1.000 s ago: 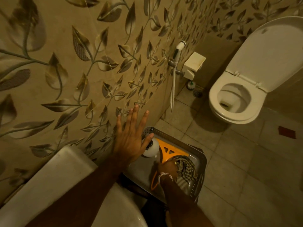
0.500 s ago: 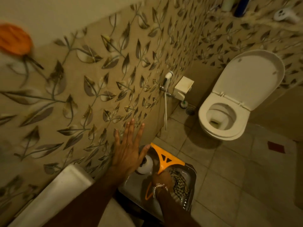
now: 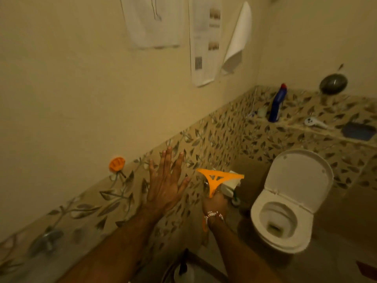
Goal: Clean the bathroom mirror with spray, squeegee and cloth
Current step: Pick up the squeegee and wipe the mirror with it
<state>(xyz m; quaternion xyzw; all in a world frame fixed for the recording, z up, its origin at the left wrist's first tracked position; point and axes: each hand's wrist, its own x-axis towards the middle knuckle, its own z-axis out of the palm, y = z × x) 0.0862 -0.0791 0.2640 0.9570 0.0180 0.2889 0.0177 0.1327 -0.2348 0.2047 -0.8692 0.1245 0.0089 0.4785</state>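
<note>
My right hand (image 3: 214, 202) grips the handle of an orange squeegee (image 3: 219, 178), blade end up, raised in front of the leaf-patterned wall tiles. My left hand (image 3: 165, 182) is spread flat with fingers apart, held up close to the tiled wall, just left of the squeegee. A white spray bottle (image 3: 184, 270) with a dark nozzle shows at the bottom edge, below my arms. No mirror or cloth is visible in this view.
A white toilet (image 3: 283, 211) with its lid up stands at the right. On the tiled ledge (image 3: 330, 127) stand a blue bottle (image 3: 277, 104) and small items. Papers (image 3: 206, 39) hang on the plain wall. An orange holder (image 3: 116, 164) sits on the wall at left.
My view has swung upward from the floor tray to the wall. My right hand has lifted the squeegee out of the tray; my left hand stays spread near the tiles.
</note>
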